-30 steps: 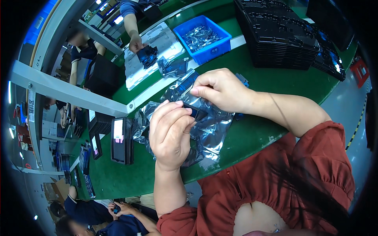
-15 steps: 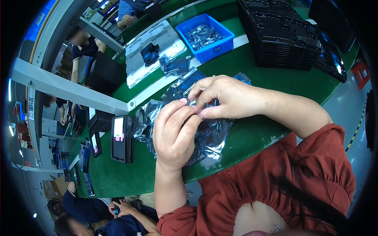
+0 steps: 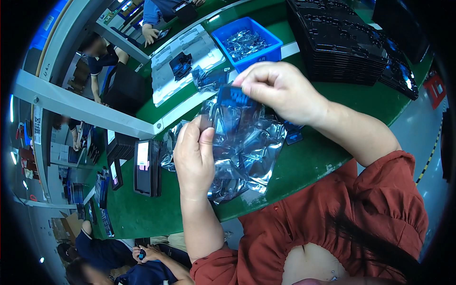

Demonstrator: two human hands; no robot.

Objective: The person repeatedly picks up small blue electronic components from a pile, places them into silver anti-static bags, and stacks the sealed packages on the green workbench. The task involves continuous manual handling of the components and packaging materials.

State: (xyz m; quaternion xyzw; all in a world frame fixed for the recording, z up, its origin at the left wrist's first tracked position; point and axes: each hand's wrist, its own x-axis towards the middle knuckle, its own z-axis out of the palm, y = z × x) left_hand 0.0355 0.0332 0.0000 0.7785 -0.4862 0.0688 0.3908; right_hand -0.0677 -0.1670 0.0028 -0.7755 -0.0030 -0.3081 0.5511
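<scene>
A shiny, see-through silvery plastic bag [image 3: 230,140] is held up over the green table, in front of me. My left hand [image 3: 194,154] pinches its left edge between thumb and fingers. At the bag's top shows a dark flat rectangular piece [image 3: 232,97] with blue sheen. My right hand [image 3: 278,88] is closed in a pinch on that piece's upper right corner. Whether the piece lies wholly inside the bag, I cannot tell. More crumpled silvery bags [image 3: 259,164] lie beneath on the table. Small dark pieces [image 3: 293,135] rest beside them, below my right wrist.
A blue bin [image 3: 256,59] of small shiny packets stands behind my right hand. Left of it lies a white tray [image 3: 164,83] with dark pieces. Stacked black trays [image 3: 349,61] rise at the far right, smaller black trays [image 3: 149,175] at left. Co-workers sit across and left.
My hands have drawn apart: the right moved up and right, the left slightly left. The bag and dark piece now stand raised between them. A co-worker's hand at the top has come down onto the table.
</scene>
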